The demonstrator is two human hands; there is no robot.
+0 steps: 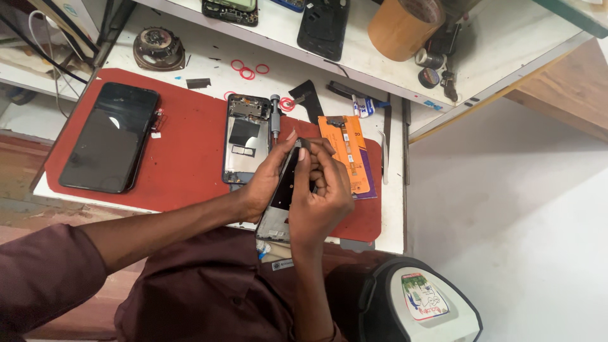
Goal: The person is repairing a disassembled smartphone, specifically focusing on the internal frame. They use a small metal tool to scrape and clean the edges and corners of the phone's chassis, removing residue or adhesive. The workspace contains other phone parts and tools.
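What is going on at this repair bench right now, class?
A person holds a phone frame up over the bench edge with both hands: the left hand grips its side and the right hand pinches near its top end. On the red mat lie a black phone face up, an opened phone body with a small screwdriver beside it, and an orange battery. Red rubber rings sit behind the mat, and a roll of brown tape stands on the shelf.

Bright, even daylight from the right, washing out the pale floor (525, 209); soft short shadows under both hands on the red rubber work mat (183, 158), mild glare spot on the black glossy phone screen (109, 138), focus sharp centrally, slight wide-angle bending at edges.
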